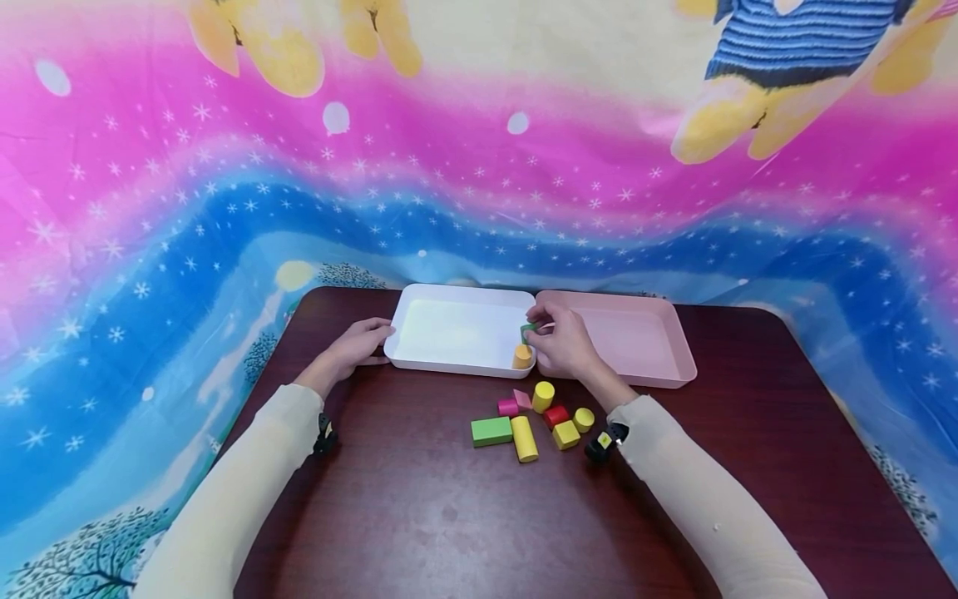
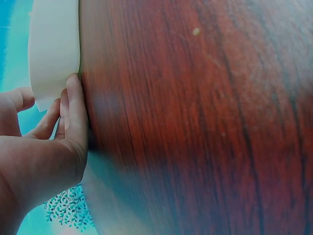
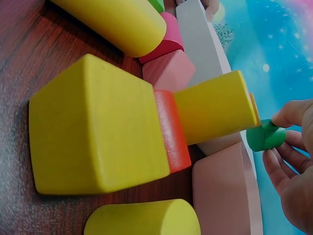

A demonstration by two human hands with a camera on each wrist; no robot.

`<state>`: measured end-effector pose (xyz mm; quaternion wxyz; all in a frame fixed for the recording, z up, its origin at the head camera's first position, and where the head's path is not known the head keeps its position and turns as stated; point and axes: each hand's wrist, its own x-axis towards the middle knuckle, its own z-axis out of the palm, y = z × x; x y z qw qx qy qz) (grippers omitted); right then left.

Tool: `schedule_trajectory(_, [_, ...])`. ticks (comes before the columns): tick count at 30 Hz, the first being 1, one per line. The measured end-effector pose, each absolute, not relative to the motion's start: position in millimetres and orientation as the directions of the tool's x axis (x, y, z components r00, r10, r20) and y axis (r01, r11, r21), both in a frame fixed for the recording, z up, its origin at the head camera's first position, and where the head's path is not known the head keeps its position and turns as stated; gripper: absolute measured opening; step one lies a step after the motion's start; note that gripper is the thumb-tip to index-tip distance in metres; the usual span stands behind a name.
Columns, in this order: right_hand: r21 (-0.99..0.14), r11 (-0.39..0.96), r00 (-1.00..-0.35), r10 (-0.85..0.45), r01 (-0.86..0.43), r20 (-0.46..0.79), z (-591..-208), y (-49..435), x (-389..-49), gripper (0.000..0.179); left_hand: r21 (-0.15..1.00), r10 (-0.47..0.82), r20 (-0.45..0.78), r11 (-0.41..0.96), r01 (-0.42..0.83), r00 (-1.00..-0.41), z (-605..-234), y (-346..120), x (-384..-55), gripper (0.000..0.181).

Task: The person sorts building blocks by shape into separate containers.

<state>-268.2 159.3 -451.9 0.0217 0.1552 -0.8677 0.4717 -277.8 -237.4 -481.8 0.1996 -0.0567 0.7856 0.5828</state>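
At the left end of the white tray [image 1: 456,333], my left hand [image 1: 361,343] holds its edge, thumb at the rim and fingers along the outer wall in the left wrist view. My right hand [image 1: 566,339] pinches a small green cylinder block [image 3: 266,136] between thumb and fingertips, over the white tray's right end. An orange block [image 1: 522,358] stands inside the tray's near right corner, just below that hand. The right forearm crosses the near wall of the pink tray [image 1: 659,341], which sits against the white tray.
Loose blocks lie in front of the trays: a green rectangular block [image 1: 491,432], yellow cylinders [image 1: 525,439], a yellow cube [image 1: 565,434], a red block [image 1: 556,416], a magenta cylinder [image 1: 508,407] and a pink block [image 1: 522,400]. A patterned cloth [image 1: 449,166] hangs behind the dark table [image 1: 419,516].
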Motion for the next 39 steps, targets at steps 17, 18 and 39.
schedule_trajectory(17, [-0.806, 0.514, -0.950, -0.252, -0.292, 0.184, -455.9, 163.1, -266.2, 0.028, 0.893, 0.149, -0.377, 0.320, -0.316, -0.914, -483.0, -237.1, -278.6, 0.057])
schedule_trajectory(18, [-0.806, 0.513, -0.950, -0.253, -0.294, 0.184, -455.7, 163.4, -265.8, 0.029, 0.894, 0.150, -0.376, 0.320, -0.315, -0.914, -483.0, -237.4, -278.6, 0.057])
schedule_trajectory(39, [-0.780, 0.513, -0.925, -0.308, -0.359, 0.224, -441.2, 162.9, -253.1, 0.031, 0.891, 0.150, -0.384, 0.318, -0.324, -0.911, -481.2, -237.0, -277.9, 0.058])
